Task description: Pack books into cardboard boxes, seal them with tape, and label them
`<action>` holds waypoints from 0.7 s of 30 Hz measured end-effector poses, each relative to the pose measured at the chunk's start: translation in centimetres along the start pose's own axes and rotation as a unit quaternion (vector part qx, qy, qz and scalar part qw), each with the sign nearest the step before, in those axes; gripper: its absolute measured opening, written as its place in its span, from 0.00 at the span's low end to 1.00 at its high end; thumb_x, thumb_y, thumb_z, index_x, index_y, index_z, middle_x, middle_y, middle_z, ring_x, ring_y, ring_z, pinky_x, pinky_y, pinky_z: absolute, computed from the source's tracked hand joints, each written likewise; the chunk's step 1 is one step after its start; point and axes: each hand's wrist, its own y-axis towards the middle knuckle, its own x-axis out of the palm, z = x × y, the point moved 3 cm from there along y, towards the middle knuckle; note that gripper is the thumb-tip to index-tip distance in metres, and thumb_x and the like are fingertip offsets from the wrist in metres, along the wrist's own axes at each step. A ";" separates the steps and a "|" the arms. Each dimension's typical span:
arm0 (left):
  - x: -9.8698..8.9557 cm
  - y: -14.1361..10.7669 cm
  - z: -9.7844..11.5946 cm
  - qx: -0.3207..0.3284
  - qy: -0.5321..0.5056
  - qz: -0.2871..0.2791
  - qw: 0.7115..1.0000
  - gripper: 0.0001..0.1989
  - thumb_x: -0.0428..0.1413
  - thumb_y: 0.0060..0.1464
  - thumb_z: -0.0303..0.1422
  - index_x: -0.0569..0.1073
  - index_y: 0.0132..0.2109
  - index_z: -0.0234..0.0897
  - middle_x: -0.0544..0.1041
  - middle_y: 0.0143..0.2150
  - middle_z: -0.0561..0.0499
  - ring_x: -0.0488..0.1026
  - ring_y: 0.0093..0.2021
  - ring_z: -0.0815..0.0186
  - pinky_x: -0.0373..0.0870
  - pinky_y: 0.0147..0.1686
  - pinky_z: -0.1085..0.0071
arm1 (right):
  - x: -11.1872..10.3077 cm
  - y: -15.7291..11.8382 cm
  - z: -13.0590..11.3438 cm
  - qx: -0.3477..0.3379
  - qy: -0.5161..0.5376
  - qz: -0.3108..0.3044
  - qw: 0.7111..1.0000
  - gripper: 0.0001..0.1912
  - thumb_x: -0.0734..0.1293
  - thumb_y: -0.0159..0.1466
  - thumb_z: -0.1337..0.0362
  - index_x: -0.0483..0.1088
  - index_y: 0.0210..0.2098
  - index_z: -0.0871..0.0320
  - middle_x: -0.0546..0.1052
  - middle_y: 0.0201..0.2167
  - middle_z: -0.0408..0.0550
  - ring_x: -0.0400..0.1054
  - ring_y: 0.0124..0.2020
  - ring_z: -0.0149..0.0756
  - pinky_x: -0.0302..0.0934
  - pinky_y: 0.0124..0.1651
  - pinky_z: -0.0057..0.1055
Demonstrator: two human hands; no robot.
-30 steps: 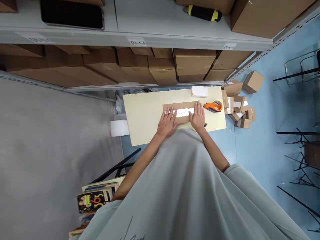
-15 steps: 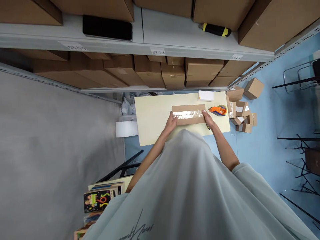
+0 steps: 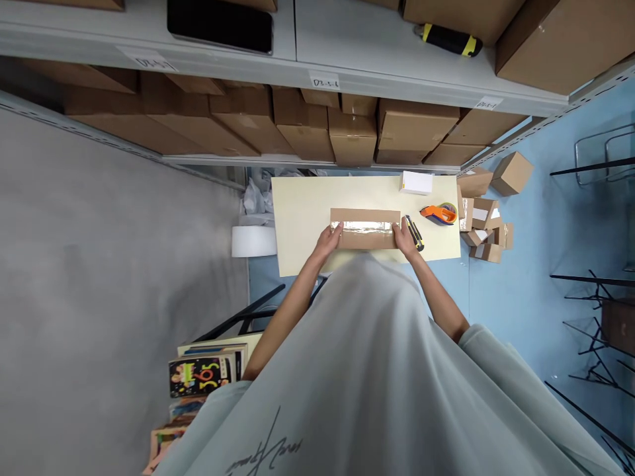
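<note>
A flat brown cardboard box with a shiny strip of clear packing tape along its top is held level over the pale yellow table. My left hand grips its left end, thumb on the top face. At the right end my right hand grips it the same way; the fingers underneath are hidden. Just beyond the right hand lies a black and yellow utility knife. Farther right on the table is an orange tape dispenser, and a small white box is near the back edge.
Above the table runs a grey metal shelf packed with cardboard boxes. It carries a black phone and another utility knife. Small cartons are piled right of the table. Books stand lower left; a white roll is left.
Both hands have shifted the cardboard box slightly left across the table, uncovering more of the utility knife by the right hand. The head view has tilted a little downward.
</note>
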 end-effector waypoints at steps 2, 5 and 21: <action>0.6 -0.2 0.0 0.034 0.042 0.049 0.997 0.45 0.56 0.65 0.64 0.71 0.72 0.31 0.69 0.77 0.27 0.63 0.80 0.41 0.59 0.79 0.47 | 0.5 -0.1 -1.0 -0.048 -0.060 0.051 0.996 0.54 0.54 0.75 0.34 0.41 0.85 0.66 0.46 0.86 0.61 0.36 0.87 0.55 0.34 0.86 0.60; 1.8 -0.8 1.0 0.153 0.129 0.075 0.977 0.52 0.56 0.65 0.65 0.58 0.81 0.33 0.45 0.87 0.30 0.38 0.87 0.44 0.40 0.84 0.46 | 2.2 -0.7 -3.0 -0.142 -0.147 0.058 0.977 0.53 0.54 0.77 0.35 0.40 0.85 0.66 0.40 0.87 0.61 0.27 0.88 0.54 0.31 0.86 0.61; 0.4 -2.7 4.9 0.165 -0.026 0.031 0.985 0.40 0.59 0.66 0.63 0.77 0.70 0.38 0.68 0.79 0.35 0.54 0.84 0.45 0.50 0.83 0.46 | 1.8 1.4 1.4 -0.081 0.057 -0.021 0.995 0.54 0.54 0.74 0.26 0.40 0.86 0.52 0.50 0.86 0.50 0.42 0.86 0.46 0.43 0.86 0.52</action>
